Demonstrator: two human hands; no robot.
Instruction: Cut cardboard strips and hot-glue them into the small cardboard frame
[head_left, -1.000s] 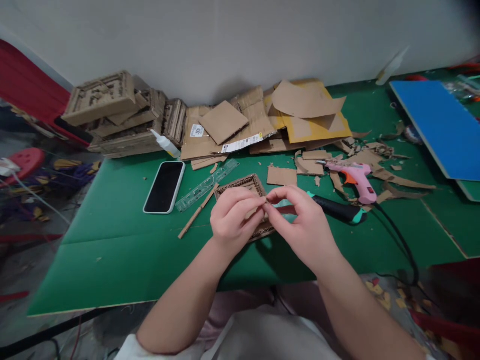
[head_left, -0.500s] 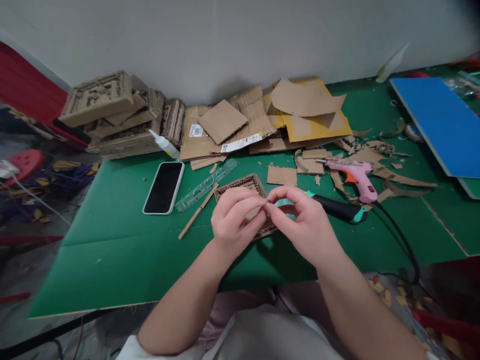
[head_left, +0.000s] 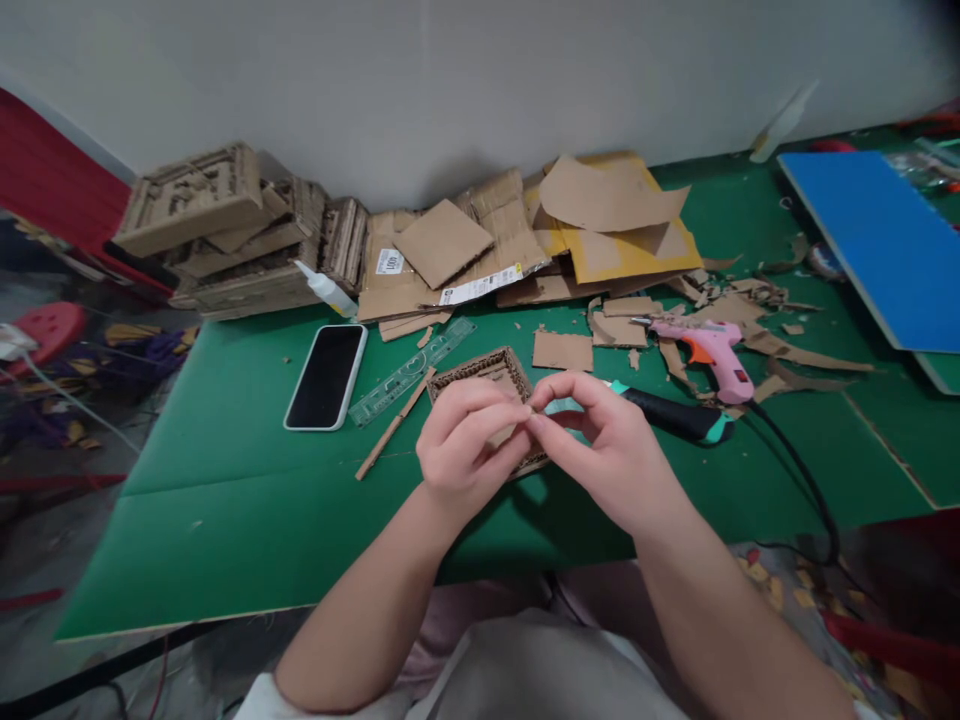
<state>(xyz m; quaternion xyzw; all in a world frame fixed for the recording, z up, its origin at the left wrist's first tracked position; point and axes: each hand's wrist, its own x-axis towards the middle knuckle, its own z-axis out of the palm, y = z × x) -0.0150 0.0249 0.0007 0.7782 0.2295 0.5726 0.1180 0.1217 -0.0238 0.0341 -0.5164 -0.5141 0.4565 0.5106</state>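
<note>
I see the left hand (head_left: 466, 435) and right hand (head_left: 609, 440) pinched narrow together; what's held, I cannot tell. Beneath the fingers (head_left: 499, 412) sits a cardboard tray (head_left: 474, 367).

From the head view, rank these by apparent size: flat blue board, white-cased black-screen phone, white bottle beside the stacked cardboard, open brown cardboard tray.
1. Blue board, cut off by the frame
2. White-cased phone and brown cardboard tray, order unsure: the left hand hides part of the tray
3. White bottle

Forearms (head_left: 367, 595) slant inward, left grip (head_left: 472, 432) and right grip (head_left: 600, 445) meeting at the fingertips (head_left: 535, 424), both pinched.
</note>
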